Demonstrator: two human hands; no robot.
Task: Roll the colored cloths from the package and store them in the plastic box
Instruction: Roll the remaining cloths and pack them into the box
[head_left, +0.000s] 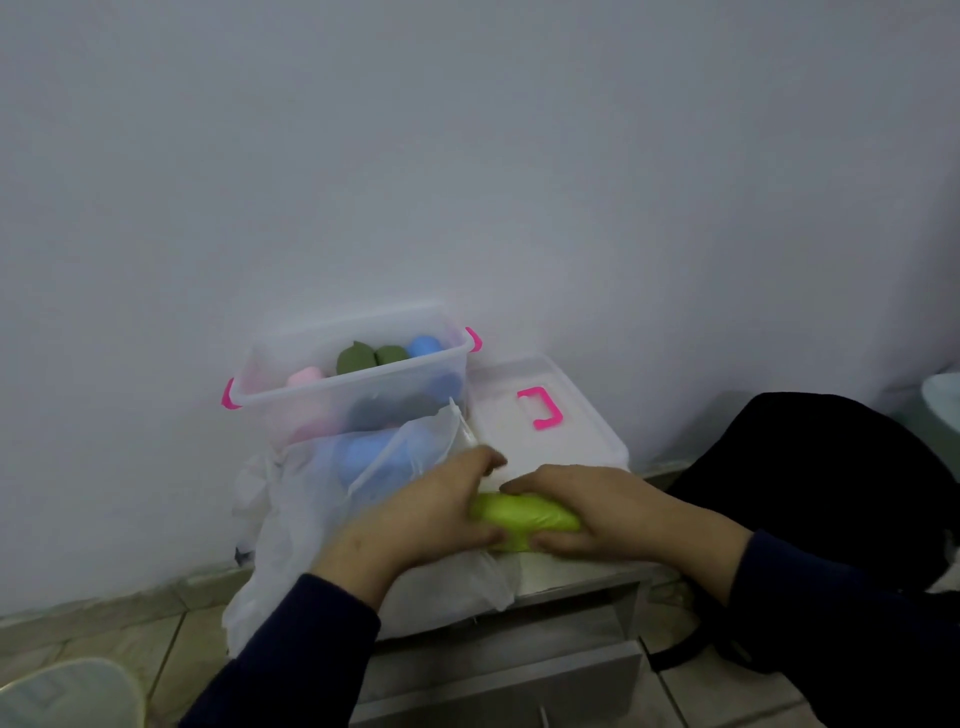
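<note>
A lime green cloth (519, 514), partly rolled, lies on the metal stand in front of me. My left hand (415, 514) grips its left end and my right hand (602, 509) curls over its right end. Behind them stands the clear plastic box (358, 400) with pink latches. It holds rolled cloths: pink (306, 376), dark green (371, 357) and blue (428, 345). A translucent white package (311, 514) leans against the box's front, with a blue cloth (371, 454) showing through it.
The box's lid (540, 415) with a pink handle lies to the right of the box. A black bag (810, 499) sits at the right. The stand is a low steel drawer unit (519, 654) against a white wall, on a tiled floor.
</note>
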